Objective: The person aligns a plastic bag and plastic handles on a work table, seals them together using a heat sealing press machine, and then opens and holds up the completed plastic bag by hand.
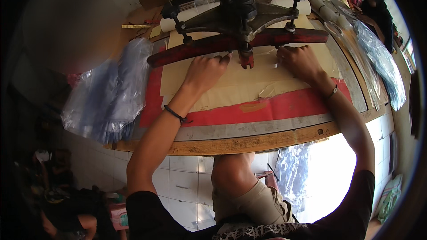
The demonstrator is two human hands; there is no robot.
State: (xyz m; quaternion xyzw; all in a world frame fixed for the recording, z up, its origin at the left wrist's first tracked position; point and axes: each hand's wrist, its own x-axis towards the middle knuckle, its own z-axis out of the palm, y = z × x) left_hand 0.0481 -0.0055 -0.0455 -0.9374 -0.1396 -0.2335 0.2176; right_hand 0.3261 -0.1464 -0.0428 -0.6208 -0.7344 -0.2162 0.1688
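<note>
A heavy press head of dark metal with a curved red bar (200, 52) hangs over the worktable. Below the bar lie tan sheets (213, 95) on a red sheet (267, 112). My left hand (207, 72) is close under the left half of the bar, fingers curled near its edge over the tan sheets. On the other side of the bar's middle, my right hand (300, 62) is also closed, its fingertips near the bar's underside. Whatever thin thing either hand pinches is too small to make out.
Clear plastic film (111, 91) drapes over the table's left side. More clear film (378, 60) and long strips lie at the right. Behind the bar is a pale roll (195, 20). A wooden edge (222, 146) borders the table's front. Other people are at the lower left and far right.
</note>
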